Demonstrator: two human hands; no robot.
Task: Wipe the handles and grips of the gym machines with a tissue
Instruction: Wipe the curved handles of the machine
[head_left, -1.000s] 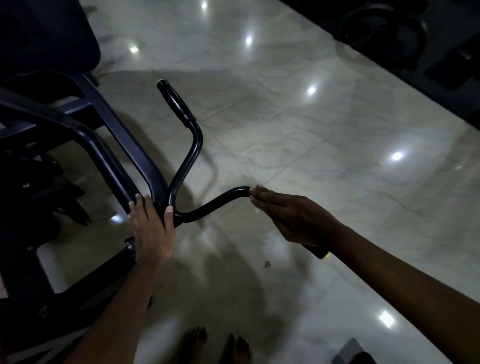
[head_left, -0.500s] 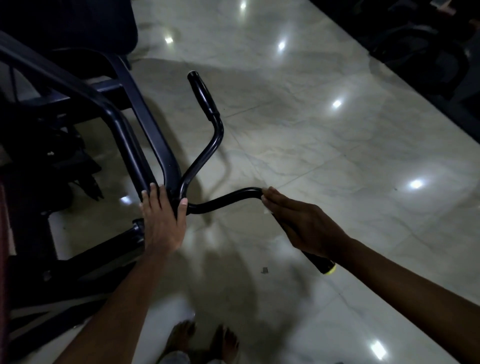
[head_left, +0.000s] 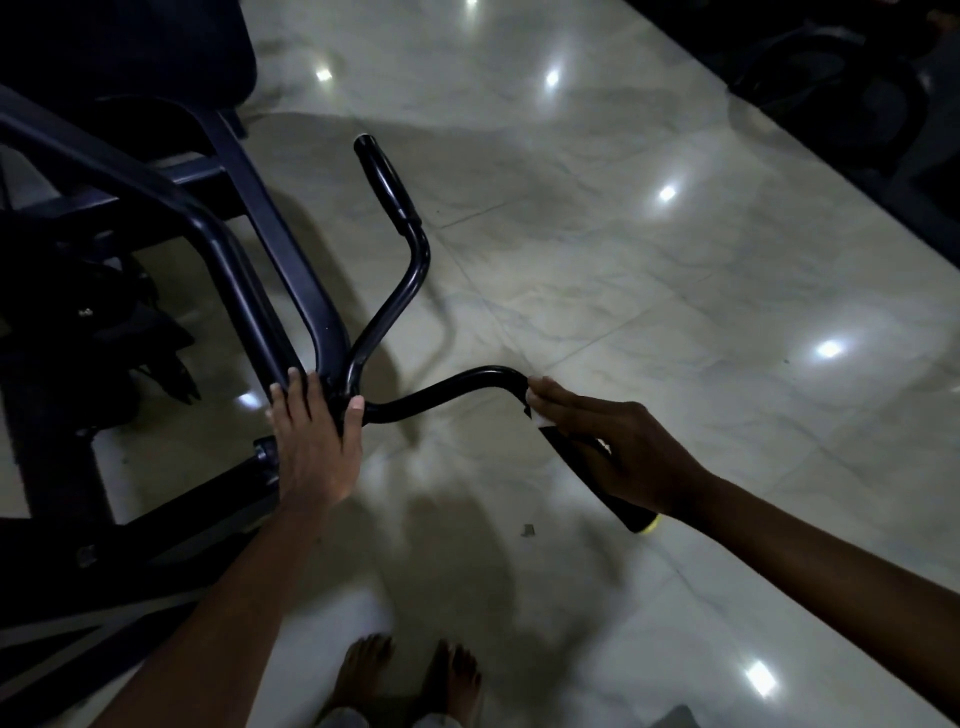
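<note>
- Our right hand lies along the near grip, fingers laid over it and pressing a white tissue against the top of the grip, just where the rubber meets the bent bar.
- Only a small edge of the tissue shows under the fingertips; the thumb is hidden, so we cannot tell how fully the hand wraps round.
- A second ago this hand covered nearly the whole grip. Now more black rubber shows below the wrist, down to the yellow-tipped end.
- We judge that we are working the tissue along the grip, now at its upper end; the lower stretch may need another pass.
- Our left hand keeps its place at the junction where both bars meet the frame. Its fingers are nearly straight, the thumb touching the base of the near bar. It steadies and grips nothing.
- The far grip stands up beyond the fork, well apart from both hands, with no tissue near it. It looks to be the next one to wipe.
- The view has shifted between the frames. The machine itself seems not to have moved.
- Our bare feet stand on the glossy floor, near the bottom edge.
</note>
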